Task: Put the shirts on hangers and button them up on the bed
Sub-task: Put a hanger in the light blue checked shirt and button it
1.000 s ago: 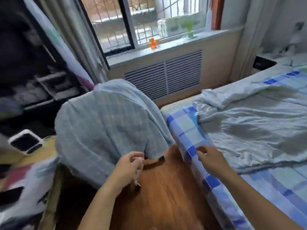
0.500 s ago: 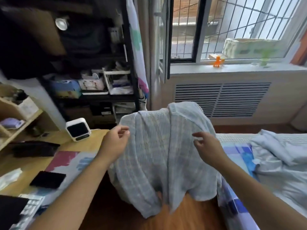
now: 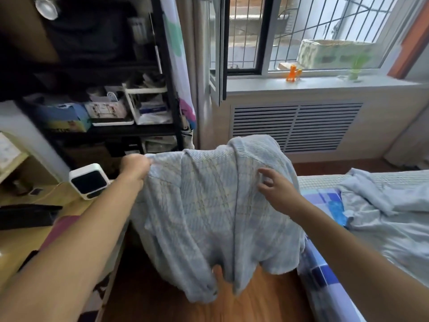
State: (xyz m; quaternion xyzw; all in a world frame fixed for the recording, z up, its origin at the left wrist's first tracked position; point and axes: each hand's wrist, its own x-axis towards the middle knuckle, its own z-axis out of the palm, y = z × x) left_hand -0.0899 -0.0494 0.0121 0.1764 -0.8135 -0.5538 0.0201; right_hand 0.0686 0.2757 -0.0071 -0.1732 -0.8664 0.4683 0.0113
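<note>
A pale blue plaid shirt point(image 3: 204, 210) hangs draped over something hidden beneath it, in the gap between desk and bed. My left hand point(image 3: 135, 167) grips the shirt's upper left edge. My right hand point(image 3: 277, 189) hovers at the shirt's upper right with fingers spread and loosely bent, holding nothing. The bed point(image 3: 325, 275) with a blue checked sheet lies to the right, and a crumpled light grey shirt point(image 3: 383, 217) is spread on it. No hanger shows.
A wooden desk point(image 3: 27, 240) on the left carries a small white cube device point(image 3: 89, 181) and dark items. Behind it stands a black shelf point(image 3: 139, 131) full of boxes. A radiator cover point(image 3: 294, 126) and window sill lie ahead. Wooden floor point(image 3: 255, 298) shows below.
My view rose from the bed edge toward the window. Both hands came up from the shirt's hem to its top; my left hand has taken hold of the left edge.
</note>
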